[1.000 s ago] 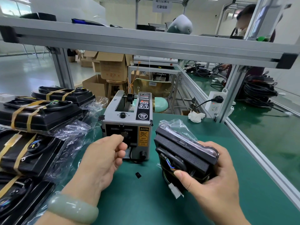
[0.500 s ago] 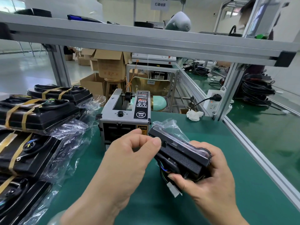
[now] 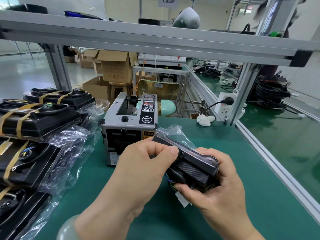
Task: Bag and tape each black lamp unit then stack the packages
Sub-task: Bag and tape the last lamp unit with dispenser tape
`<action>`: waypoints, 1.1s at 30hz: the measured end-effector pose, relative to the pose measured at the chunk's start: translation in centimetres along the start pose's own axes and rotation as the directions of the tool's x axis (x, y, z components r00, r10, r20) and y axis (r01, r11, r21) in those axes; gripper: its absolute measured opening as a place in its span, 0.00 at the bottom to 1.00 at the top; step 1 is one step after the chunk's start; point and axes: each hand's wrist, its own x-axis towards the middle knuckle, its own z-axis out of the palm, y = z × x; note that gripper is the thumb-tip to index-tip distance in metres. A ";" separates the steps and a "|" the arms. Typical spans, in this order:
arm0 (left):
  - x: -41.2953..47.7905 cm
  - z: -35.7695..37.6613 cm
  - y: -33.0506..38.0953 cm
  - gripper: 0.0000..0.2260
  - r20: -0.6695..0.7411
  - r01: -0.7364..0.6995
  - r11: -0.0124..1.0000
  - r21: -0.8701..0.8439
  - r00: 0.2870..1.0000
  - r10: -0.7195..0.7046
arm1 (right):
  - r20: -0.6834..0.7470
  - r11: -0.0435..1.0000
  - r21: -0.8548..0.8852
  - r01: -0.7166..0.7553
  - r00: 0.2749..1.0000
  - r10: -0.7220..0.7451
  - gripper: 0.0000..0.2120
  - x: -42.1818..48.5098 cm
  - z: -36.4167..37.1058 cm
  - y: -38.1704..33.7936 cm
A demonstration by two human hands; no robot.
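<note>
A black lamp unit in a clear plastic bag is held tilted above the green table. My right hand grips its lower right end from beneath, thumb over the wires. My left hand pinches the unit's upper left edge with thumb and curled fingers; whether tape is between them is hidden. A grey tape dispenser stands just behind my hands. Several bagged and taped lamp packages are stacked at the left.
The green table has an aluminium rail along its right side. A crumpled white wad and a power strip sit at the back right. A shelf beam runs overhead. Cardboard boxes stand behind.
My left hand moved from the dispenser's front over to the lamp unit and now pinches its upper left edge. The unit stays in my right hand.
</note>
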 end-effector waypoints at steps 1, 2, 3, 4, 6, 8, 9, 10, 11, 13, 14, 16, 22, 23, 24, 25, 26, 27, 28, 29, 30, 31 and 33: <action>0.0 0.1 0.0 0.09 -0.001 -0.001 1.000 0.001 1.000 0.001 | 0.001 1.000 -0.006 0.005 1.000 -0.005 0.32 0.0 0.0 0.0; 0.0 0.1 0.0 0.09 -0.001 -0.001 1.000 -0.001 1.000 0.001 | 0.002 1.000 -0.011 0.011 1.000 -0.011 0.32 0.0 0.0 -0.1; 0.0 0.2 0.0 0.10 -0.001 -0.001 1.000 -0.003 1.000 0.001 | 0.002 1.000 -0.017 0.017 1.000 -0.017 0.31 0.0 0.0 -0.1; 0.0 0.3 0.0 0.10 -0.002 -0.002 1.000 -0.003 1.000 0.002 | 0.001 1.000 -0.022 0.020 1.000 -0.020 0.31 0.0 0.0 -0.1; 0.0 0.4 0.0 0.11 -0.011 -0.002 1.000 -0.005 1.000 0.002 | 0.000 1.000 -0.024 0.019 1.000 -0.019 0.31 0.0 0.0 -0.1; 0.0 0.4 0.0 0.10 -0.016 -0.005 1.000 -0.007 1.000 0.005 | 0.000 0.999 -0.027 0.022 1.000 -0.022 0.31 0.0 0.0 -0.1; 0.0 0.5 0.1 0.10 -0.018 -0.009 1.000 -0.003 1.000 0.009 | -0.001 0.999 -0.026 0.021 1.000 -0.021 0.31 0.0 0.0 -0.1; 0.0 0.5 0.0 0.10 -0.021 -0.014 1.000 0.004 1.000 0.014 | 0.000 1.000 -0.018 0.016 1.000 -0.016 0.31 0.0 0.0 -0.1; 0.0 0.5 0.1 0.10 -0.024 -0.020 1.000 0.013 0.999 0.021 | 0.001 1.000 -0.009 0.008 1.000 -0.008 0.32 0.0 0.0 -0.1; 0.0 0.6 0.1 0.10 -0.034 -0.037 0.999 0.035 0.999 0.038 | 0.002 1.000 -0.011 0.009 1.000 -0.009 0.31 0.0 0.0 0.0; -0.1 0.7 0.1 0.10 -0.038 -0.044 0.998 0.044 0.998 0.045 | 0.001 1.000 -0.019 0.013 1.000 -0.013 0.31 0.0 0.0 0.0; -0.1 0.8 0.2 0.12 -0.043 -0.055 0.997 0.062 0.997 0.058 | -0.001 1.000 -0.021 0.011 1.000 -0.011 0.31 0.0 0.0 0.0; -0.1 1.1 0.0 0.11 -0.116 -0.075 0.987 0.144 0.989 0.092 | -0.002 1.000 0.012 -0.017 1.000 0.017 0.31 -0.1 0.1 0.0; -0.2 1.2 -0.2 0.10 -0.134 -0.072 0.985 0.160 0.987 0.094 | -0.003 1.000 0.012 -0.018 1.000 0.018 0.31 -0.1 0.2 -0.1; -0.2 1.2 -0.3 0.08 -0.154 -0.070 0.982 0.176 0.983 0.097 | -0.003 1.000 0.008 -0.017 1.000 0.017 0.31 -0.1 0.2 -0.1; -0.1 1.2 -0.5 0.07 -0.173 -0.070 0.978 0.198 0.979 0.105 | -0.005 1.000 0.005 -0.016 1.000 0.016 0.31 -0.1 0.2 -0.2; -0.1 1.2 -0.7 0.05 -0.186 -0.073 0.971 0.227 0.976 0.117 | -0.006 1.000 0.005 -0.018 1.000 0.018 0.31 -0.1 0.2 -0.2; -0.1 1.2 -0.9 0.04 -0.194 -0.078 0.963 0.257 0.972 0.130 | -0.006 1.000 0.012 -0.023 1.000 0.023 0.31 -0.1 0.2 -0.2; -0.1 1.3 -1.0 0.04 -0.200 -0.081 0.958 0.274 0.970 0.139 | -0.006 0.999 0.018 -0.028 1.000 0.028 0.31 -0.1 0.2 -0.2; -0.1 1.3 -1.2 0.04 -0.207 -0.083 0.956 0.280 0.968 0.144 | -0.007 0.999 0.020 -0.029 1.000 0.030 0.31 -0.1 0.2 -0.2; -0.1 1.4 -1.3 0.04 -0.214 -0.079 0.956 0.282 0.966 0.143 | -0.008 0.999 0.020 -0.028 1.000 0.029 0.32 -0.2 0.2 -0.2; -0.1 1.5 -1.4 0.06 -0.227 -0.072 0.957 0.281 0.964 0.139 | -0.008 0.999 0.020 -0.027 1.000 0.027 0.31 -0.1 0.2 -0.2; 0.1 1.5 -1.7 0.09 -0.277 -0.036 0.968 0.247 0.955 0.107 | -0.012 1.000 0.022 -0.022 1.000 0.023 0.31 -0.1 0.2 -0.2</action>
